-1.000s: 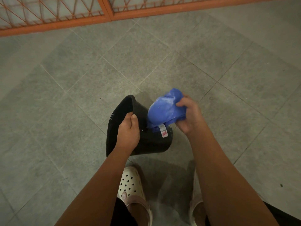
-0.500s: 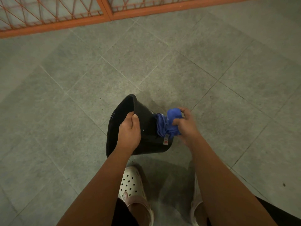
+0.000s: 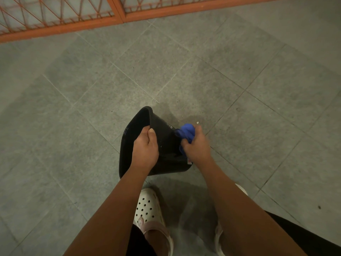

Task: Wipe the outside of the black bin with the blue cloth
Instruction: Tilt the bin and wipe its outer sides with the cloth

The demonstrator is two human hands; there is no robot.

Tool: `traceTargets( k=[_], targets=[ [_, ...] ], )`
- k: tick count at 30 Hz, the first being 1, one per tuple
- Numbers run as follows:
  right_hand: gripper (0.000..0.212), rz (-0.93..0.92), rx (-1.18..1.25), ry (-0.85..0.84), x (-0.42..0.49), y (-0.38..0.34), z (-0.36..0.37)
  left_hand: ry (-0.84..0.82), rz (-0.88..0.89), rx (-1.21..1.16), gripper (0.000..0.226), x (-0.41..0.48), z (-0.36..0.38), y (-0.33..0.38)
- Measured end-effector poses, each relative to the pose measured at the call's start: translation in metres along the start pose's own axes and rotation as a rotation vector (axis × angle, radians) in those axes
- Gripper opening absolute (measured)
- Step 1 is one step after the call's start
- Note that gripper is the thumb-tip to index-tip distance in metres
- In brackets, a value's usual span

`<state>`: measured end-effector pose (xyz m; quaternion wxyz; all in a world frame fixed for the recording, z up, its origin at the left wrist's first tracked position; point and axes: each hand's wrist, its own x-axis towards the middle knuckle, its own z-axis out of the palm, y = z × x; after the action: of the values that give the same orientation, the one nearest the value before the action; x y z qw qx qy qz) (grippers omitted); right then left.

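Observation:
The black bin (image 3: 168, 145) is tipped on its side above the floor, its open mouth facing left and its base to the right. My left hand (image 3: 145, 146) grips the bin's rim, thumb on the outer wall. My right hand (image 3: 196, 145) is shut on the bunched blue cloth (image 3: 186, 133) and presses it against the bin's base end. Most of the cloth is hidden in my fist; a small white tag shows below my hand.
Grey floor tiles (image 3: 239, 80) spread all around. An orange metal grille (image 3: 60, 17) runs along the top edge. My feet in white perforated clogs (image 3: 147, 209) stand right below the bin. Small specks of debris lie on the floor near the cloth.
My right hand has brought the cloth down from above the bin onto its base end and bunched it tighter. The left hand has kept its grip on the rim.

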<state>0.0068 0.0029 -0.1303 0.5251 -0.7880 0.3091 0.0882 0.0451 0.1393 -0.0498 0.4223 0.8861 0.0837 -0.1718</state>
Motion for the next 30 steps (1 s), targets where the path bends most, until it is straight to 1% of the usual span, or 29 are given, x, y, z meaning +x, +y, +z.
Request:
traceTargets(
  k=[1, 3, 5, 8, 11, 14, 16, 18, 19, 20, 22, 23, 24, 27, 30],
  targets=[
    [0.043, -0.01, 0.094, 0.045, -0.006, 0.001, -0.001, 0.006, -0.013, -0.014, 0.029, 0.001, 0.0, 0.001],
    [0.04, -0.122, 0.228, 0.124, -0.023, 0.002, 0.003, 0.011, -0.037, -0.046, 0.028, 0.004, 0.0, 0.002],
    [0.039, -0.264, 0.245, 0.139, -0.042, 0.004, 0.015, 0.012, -0.04, -0.084, 0.027, 0.005, 0.001, 0.003],
    [0.046, -0.396, 0.243, 0.125, -0.052, 0.005, 0.035, 0.011, -0.041, -0.115, 0.024, 0.004, 0.001, 0.003],
    [0.053, -0.458, 0.164, 0.073, -0.053, 0.007, 0.04, 0.001, -0.028, -0.124, 0.027, 0.004, 0.0, 0.0],
    [0.055, -0.475, 0.012, 0.067, -0.056, 0.012, 0.041, -0.004, -0.018, -0.106, 0.027, 0.004, 0.001, -0.001],
    [0.054, -0.48, -0.103, 0.065, -0.059, 0.013, 0.046, 0.026, -0.035, -0.106, 0.026, 0.004, 0.0, -0.001],
    [0.054, -0.534, -0.173, 0.062, -0.063, 0.015, 0.052, 0.044, -0.054, -0.1, 0.024, 0.005, -0.001, -0.002],
    [0.054, -0.541, -0.155, 0.063, -0.064, 0.014, 0.054, 0.041, -0.055, -0.095, 0.024, 0.005, -0.002, -0.003],
    [0.054, -0.505, -0.079, 0.064, -0.066, 0.011, 0.054, 0.036, -0.055, -0.1, 0.025, 0.005, -0.002, -0.004],
    [0.051, -0.327, 0.197, 0.075, -0.064, 0.001, 0.051, 0.04, -0.068, -0.143, 0.027, 0.006, -0.002, -0.006],
    [0.049, -0.263, 0.287, 0.095, -0.061, -0.002, 0.05, 0.048, -0.08, -0.163, 0.027, 0.006, -0.001, -0.007],
    [0.047, -0.238, 0.328, 0.11, -0.058, -0.003, 0.047, 0.056, -0.089, -0.175, 0.027, 0.006, -0.001, -0.007],
    [0.04, -0.321, 0.275, 0.126, -0.054, 0.005, 0.044, 0.058, -0.092, -0.189, 0.027, 0.009, -0.001, -0.005],
    [0.034, -0.357, 0.247, 0.126, -0.058, 0.009, 0.052, 0.049, -0.086, -0.186, 0.027, 0.009, 0.0, -0.002]
  ],
)
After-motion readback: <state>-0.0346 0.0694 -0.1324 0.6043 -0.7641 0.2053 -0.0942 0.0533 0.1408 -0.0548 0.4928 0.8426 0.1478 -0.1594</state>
